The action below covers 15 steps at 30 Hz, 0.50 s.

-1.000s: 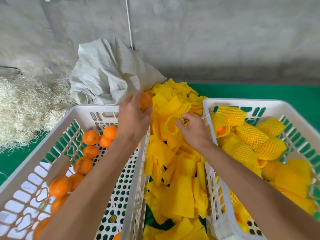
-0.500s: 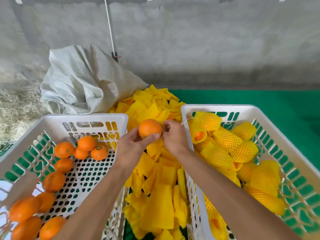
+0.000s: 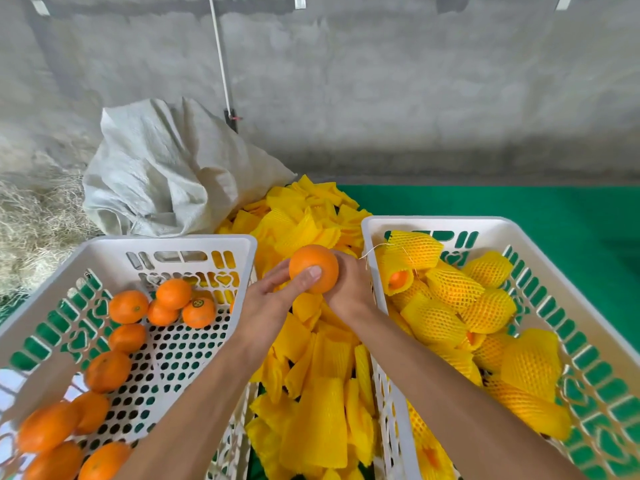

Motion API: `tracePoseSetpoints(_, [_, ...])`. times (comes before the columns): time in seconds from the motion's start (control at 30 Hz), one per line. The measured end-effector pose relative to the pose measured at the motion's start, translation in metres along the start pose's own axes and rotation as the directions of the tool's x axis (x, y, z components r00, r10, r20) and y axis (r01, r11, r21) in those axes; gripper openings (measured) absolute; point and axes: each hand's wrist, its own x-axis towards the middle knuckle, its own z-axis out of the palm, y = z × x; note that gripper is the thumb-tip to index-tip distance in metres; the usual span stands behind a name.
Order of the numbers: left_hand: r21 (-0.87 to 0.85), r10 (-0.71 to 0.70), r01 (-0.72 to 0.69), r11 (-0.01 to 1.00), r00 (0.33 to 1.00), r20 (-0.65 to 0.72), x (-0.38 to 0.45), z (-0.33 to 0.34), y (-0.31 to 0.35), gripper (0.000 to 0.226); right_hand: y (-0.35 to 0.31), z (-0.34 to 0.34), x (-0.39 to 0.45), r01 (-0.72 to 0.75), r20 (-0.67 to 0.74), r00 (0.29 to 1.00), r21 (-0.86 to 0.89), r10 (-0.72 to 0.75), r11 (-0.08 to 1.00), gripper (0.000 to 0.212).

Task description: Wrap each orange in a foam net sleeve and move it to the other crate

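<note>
A person stands over two white crates, and both bare arms reach out in front; the left hand (image 3: 273, 299) holds a bare orange (image 3: 313, 268) up between the crates, with the thumb pressed on its front and the fingers curled behind it; the right hand (image 3: 348, 289) is right beside the orange and touches its far side, with the fingers bent in and hidden behind the fruit, so I cannot tell if they pinch anything; a yellow foam sleeve (image 3: 308, 306) hangs just under the orange, between the two hands, but I cannot tell which hand has it.

The orange has no net on it yet; it sits above the big heap of yellow foam sleeves (image 3: 315, 410) that fills the gap between the crates and spreads out behind them.

The left crate (image 3: 166, 242) holds loose oranges (image 3: 128, 306), all bare; some sit near the far end and more lie along the left side, down to the near corner; one has a small dark sticker (image 3: 198, 303) on top.

The right crate (image 3: 433, 221) holds wrapped oranges (image 3: 453, 289), each in a yellow net, piled up close together; one of them shows its orange skin through the open end of its sleeve.

Behind the left crate sits a crumpled grey-white sack (image 3: 166, 174); dry straw (image 3: 34, 220) lies to its left; the floor under the right crate is a green mat (image 3: 519, 209); a grey wall (image 3: 381, 81) stands at the back, with a thin white pipe (image 3: 220, 57) running down it.
</note>
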Motion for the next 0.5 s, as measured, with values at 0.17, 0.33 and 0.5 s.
tracePoseSetpoints(0.17, [-0.024,0.006,-0.007,1.0,0.998,-0.061,0.0013,-0.003,0.0008,0.102,-0.0012,0.0044,0.0036,0.022,0.078,0.997,-0.042,-0.019,0.999,0.007])
tracePoseSetpoints(0.33, [-0.08,0.02,-0.028,0.996,0.994,-0.105,0.0036,-0.0029,-0.0023,0.101,-0.0006,0.0036,0.0047,0.041,0.07,0.997,-0.032,-0.038,0.999,0.012])
tracePoseSetpoints(0.5, [-0.221,-0.093,0.081,0.972,0.995,-0.047,0.0083,-0.0088,-0.0077,0.049,-0.0034,0.0027,0.0061,0.055,0.087,0.995,-0.039,-0.052,0.998,0.023])
